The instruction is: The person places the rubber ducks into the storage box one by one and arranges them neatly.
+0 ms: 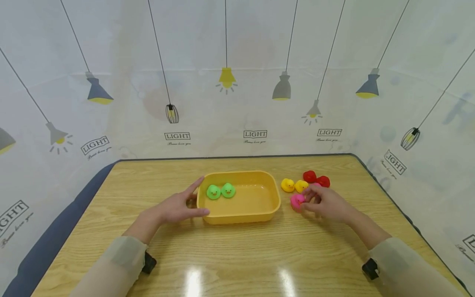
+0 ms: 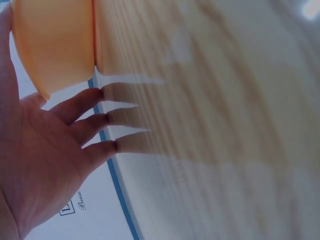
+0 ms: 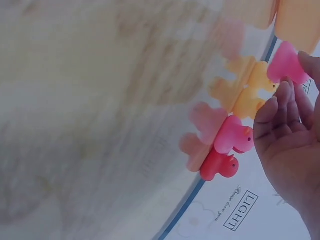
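My left hand (image 1: 178,207) rests against the left end of a yellow plastic tub (image 1: 239,218), thumb at the near corner and index finger at the far one. Its other fingers are spread, their tips down at the table in the left wrist view. Inside the tub, at the left, two green rubber ducks (image 1: 228,190) sit side by side. To the right of the tub, my right hand (image 1: 330,205) pinches a pink rubber duck (image 1: 297,202) between thumb and fingers. The right wrist view shows this pink duck (image 3: 287,62) raised off the table.
Behind the right hand stand two yellow ducks (image 1: 287,185), two red ducks (image 1: 309,176) and a second pink duck (image 3: 233,135), partly hidden in the head view. The wooden table (image 1: 237,251) is bordered by a lamp-printed cloth (image 1: 208,119) at the back and sides.
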`<state>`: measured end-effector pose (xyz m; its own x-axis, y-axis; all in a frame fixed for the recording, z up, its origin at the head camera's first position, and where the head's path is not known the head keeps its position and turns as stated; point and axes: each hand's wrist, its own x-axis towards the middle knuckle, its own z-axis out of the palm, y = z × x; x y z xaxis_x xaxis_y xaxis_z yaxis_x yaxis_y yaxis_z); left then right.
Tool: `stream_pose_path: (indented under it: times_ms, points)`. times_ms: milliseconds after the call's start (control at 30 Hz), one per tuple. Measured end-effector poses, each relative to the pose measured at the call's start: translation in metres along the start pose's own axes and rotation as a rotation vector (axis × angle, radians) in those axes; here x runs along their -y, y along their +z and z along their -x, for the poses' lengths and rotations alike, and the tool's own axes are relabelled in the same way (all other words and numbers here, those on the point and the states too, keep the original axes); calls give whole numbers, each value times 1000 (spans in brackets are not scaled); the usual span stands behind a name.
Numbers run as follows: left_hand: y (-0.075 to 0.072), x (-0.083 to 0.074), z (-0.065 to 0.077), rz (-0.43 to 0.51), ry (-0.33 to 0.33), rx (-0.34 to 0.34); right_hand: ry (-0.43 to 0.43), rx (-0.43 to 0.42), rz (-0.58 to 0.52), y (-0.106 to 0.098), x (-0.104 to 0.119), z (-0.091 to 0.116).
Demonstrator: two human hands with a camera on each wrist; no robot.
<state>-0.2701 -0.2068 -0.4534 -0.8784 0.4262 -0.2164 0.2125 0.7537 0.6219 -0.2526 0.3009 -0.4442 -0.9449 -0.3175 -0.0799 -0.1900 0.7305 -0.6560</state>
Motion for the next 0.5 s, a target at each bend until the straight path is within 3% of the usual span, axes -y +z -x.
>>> stream_pose_path:
  times_ms: [300,500]
  points:
    - [-1,-2,1,-5,-5,4,-81,-123,5,-3,16,-6]
    - [-1,-3,1,0,-5,7,-118,-146,-7,0,37,-13]
